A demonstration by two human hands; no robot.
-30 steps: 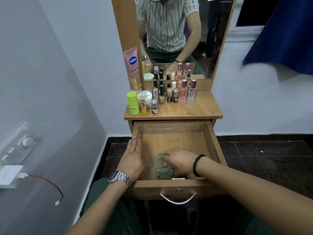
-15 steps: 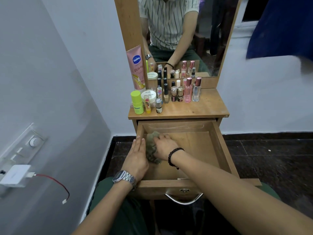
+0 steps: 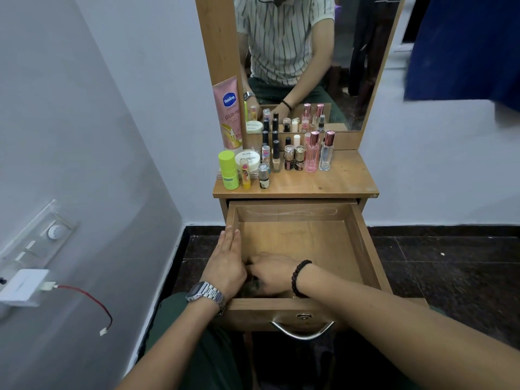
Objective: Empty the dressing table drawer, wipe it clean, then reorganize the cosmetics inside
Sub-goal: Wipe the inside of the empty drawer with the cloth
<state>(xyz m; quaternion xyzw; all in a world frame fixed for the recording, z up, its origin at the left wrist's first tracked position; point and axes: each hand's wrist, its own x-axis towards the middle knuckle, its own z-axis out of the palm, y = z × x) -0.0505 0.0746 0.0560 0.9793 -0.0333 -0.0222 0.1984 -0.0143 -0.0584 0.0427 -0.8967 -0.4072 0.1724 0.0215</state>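
Our left hand [image 3: 225,266] lies flat, fingers straight, along the left wall of the open drawer [image 3: 363,249]. Our right hand [image 3: 271,273] curls over a dark cloth [image 3: 251,285] in the near-left corner, mostly hidden beneath both hands. The cosmetics [image 3: 281,156] stand crowded on the tabletop [image 3: 337,181] above. We judge that a hard push could jolt the table and topple the tall bottles, or leave that corner unwiped.

The pink tube [image 3: 228,116] reads "Vaseline" and "Gluta-Hy"; the white jar [image 3: 249,159] reads "NAIL POLISH".
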